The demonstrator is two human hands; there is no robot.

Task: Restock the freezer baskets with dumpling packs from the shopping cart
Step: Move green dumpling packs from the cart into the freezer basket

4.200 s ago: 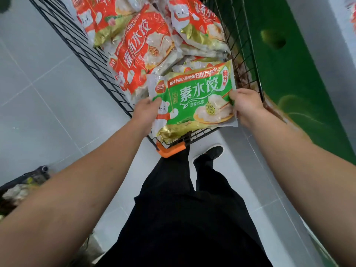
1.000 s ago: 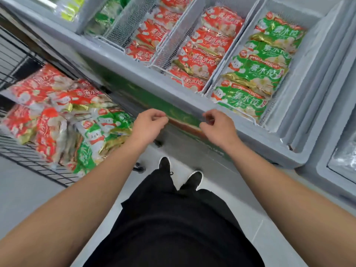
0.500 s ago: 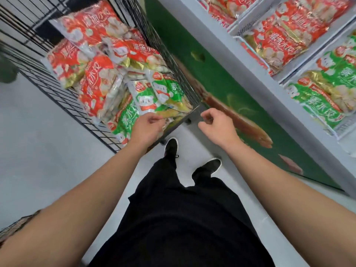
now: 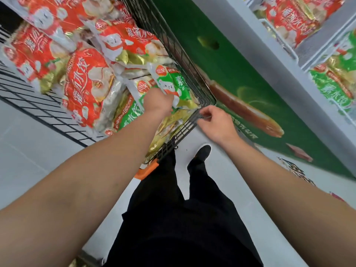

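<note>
A: Where are the dumpling packs?

B: Most lie heaped in the black wire shopping cart (image 4: pixel 48 120). The red dumpling packs (image 4: pixel 86 83) fill its far and middle part; the green dumpling packs (image 4: pixel 173 83) sit at the near corner, closest to the person.

A: And the left hand?

B: The left hand (image 4: pixel 157 102) is down inside the cart, lying on the uppermost green pack. Its back faces the camera and the fingers are hidden against the bag, so I cannot tell whether it grips the pack or only rests there.

A: The right one?

B: The right hand (image 4: pixel 214 123) is at the cart's near corner, just outside the wire rim. Its fingers are loosely curled, the fingertips (image 4: pixel 202 114) close to the top wire. Whether they touch the wire I cannot tell; nothing is held in it.

A: What about the freezer?

B: The freezer (image 4: pixel 240 54) stands just to the right of the cart, its green front panel printed with food pictures. At the upper right, its baskets (image 4: pixel 306 53) already hold packs: red ones (image 4: pixel 289 18) in the farther compartment, green ones (image 4: pixel 335 81) in the nearer. That part is blurred.

A: Anything below?

B: Black trousers (image 4: pixel 183 218), a dark shoe (image 4: pixel 201 153) on the pale floor (image 4: pixel 28 151), and an orange piece (image 4: pixel 147 169) at the cart's lower corner.
</note>
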